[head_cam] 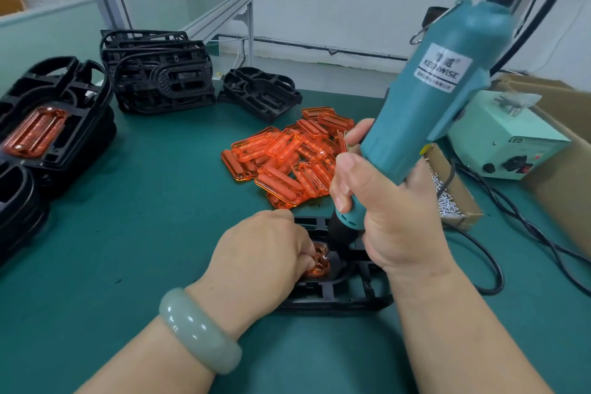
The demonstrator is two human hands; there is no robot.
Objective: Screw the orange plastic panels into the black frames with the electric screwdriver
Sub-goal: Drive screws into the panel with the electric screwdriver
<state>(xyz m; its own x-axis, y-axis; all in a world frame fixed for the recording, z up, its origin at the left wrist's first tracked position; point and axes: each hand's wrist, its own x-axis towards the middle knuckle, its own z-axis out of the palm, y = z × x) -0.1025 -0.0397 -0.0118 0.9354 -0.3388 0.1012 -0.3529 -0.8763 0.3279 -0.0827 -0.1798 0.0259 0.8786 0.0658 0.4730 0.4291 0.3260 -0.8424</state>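
Gripping the electric screwdriver (425, 99), right hand (383, 208) presses its tip onto the orange panel (315, 267) in the black frame (339, 296) on the surface (144, 201); left fingers (305, 261) pinch the panel alongside, where a slip could strike.

Bare green mat (144, 217) open at centre-left and bottom left. Left edge blocked by stacked black frames (54, 125); more stacks (160, 73) upper left. Orange panel pile (287, 157) fills centre. Lower centre taken: right hand (383, 217) gripping electric screwdriver (431, 89), left hand (259, 256) pinching at orange panel (315, 265) under its bit. Right side crowded: screw box (467, 201), cables (500, 272), power unit (499, 137).
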